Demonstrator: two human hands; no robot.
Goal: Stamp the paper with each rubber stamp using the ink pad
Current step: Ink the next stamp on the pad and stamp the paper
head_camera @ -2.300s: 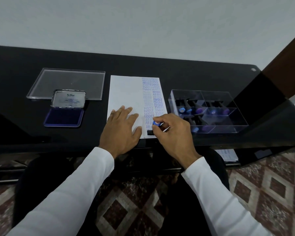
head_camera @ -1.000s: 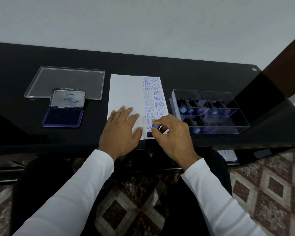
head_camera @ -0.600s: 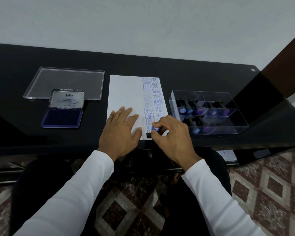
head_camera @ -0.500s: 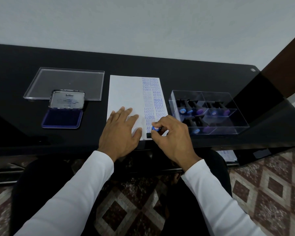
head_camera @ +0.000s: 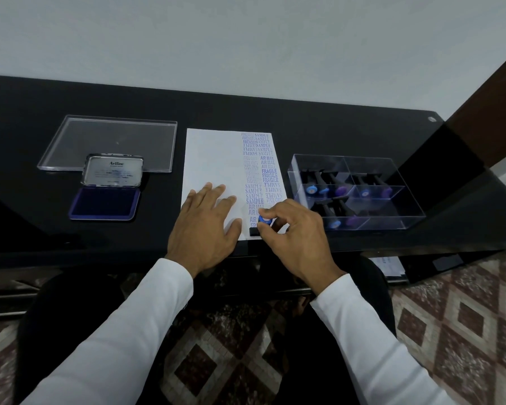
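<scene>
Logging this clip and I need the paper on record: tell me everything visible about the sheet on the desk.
The paper is a white sheet lying flat on the black desk, between the open ink pad and the clear box. Its right side carries columns of blue prints reading SAMPLE, AIR MAIL and FRAGILE; the left side is blank. The left hand rests flat on its near part, and the right hand holds a stamp at its near edge.

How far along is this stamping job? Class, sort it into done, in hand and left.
Done: the white paper sheet carries two columns of blue prints down its right side. In hand: the right hand pinches a blue-topped black rubber stamp at the sheet's near edge while the left hand lies flat on it. Left: more stamps lie in the clear plastic box; which are used cannot be told.
</scene>
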